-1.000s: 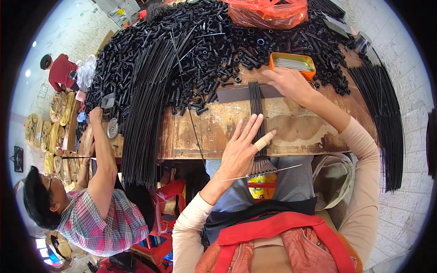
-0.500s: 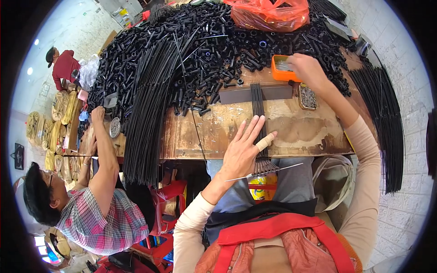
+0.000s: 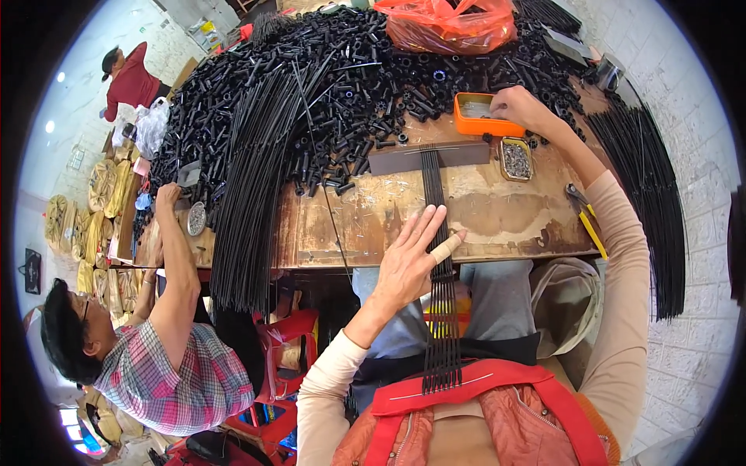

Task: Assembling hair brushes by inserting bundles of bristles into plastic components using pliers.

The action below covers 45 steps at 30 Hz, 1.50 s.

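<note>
My left hand [image 3: 406, 260] lies with stretched fingers on a flat row of thin black rods [image 3: 443, 311], its thumb wrapped in a tan bandage. The rods look like umbrella ribs. They run from a dark grey block [image 3: 465, 153] over the table edge and down to my red apron strap [image 3: 396, 400]. A thin pale wire [image 3: 475, 380] crosses near their lower ends. At the right end of an orange box [image 3: 489, 126] holding fine pale pins, my right hand [image 3: 522, 107] has its fingers bent together; whatever is between them is hidden.
A small tin [image 3: 516, 159] of metal bits and yellow-handled pliers [image 3: 588, 221] lie to the right. Black tubular parts [image 3: 233, 101] heap behind, beside a red plastic bag [image 3: 451, 27]. Long black rods [image 3: 252, 194] overhang the left edge. A co-worker [image 3: 171, 365] sits left.
The rods' lower ends have swung from near the table edge down onto my apron strap. My right hand has drawn in lower at the orange box. A background person has raised an arm.
</note>
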Available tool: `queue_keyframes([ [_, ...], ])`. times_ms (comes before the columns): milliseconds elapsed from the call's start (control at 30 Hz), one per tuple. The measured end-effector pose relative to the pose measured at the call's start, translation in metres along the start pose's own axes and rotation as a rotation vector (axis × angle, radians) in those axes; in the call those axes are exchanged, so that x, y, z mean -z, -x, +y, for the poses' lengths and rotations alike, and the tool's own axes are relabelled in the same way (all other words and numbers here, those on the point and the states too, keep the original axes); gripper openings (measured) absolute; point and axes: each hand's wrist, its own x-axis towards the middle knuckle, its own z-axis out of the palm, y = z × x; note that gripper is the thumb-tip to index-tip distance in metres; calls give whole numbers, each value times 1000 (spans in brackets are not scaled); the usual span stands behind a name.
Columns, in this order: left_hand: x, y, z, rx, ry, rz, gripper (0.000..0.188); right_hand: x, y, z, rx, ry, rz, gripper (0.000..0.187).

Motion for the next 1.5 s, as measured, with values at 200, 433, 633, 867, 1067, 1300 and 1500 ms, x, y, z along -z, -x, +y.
queue_keyframes([
  [200,-3,-3,-1,1,11,-7,79,15,4,6,-41,36,17,13],
  [433,-6,-2,0,8,36,20,80,-20,20,-71,220,-79,224,14],
  [633,-4,-4,-1,11,35,15,79,-41,21,-96,281,29,69,31],
  [867,-6,-1,-3,15,60,23,79,-36,22,-89,305,40,32,41],
  [1067,-7,-2,-2,5,51,27,82,-37,25,-83,294,66,29,40],
  [1300,-7,-2,-3,3,52,36,83,-37,20,-87,321,67,30,38],
  [1500,-7,-2,-3,2,55,36,84,-41,8,-82,338,75,2,23],
])
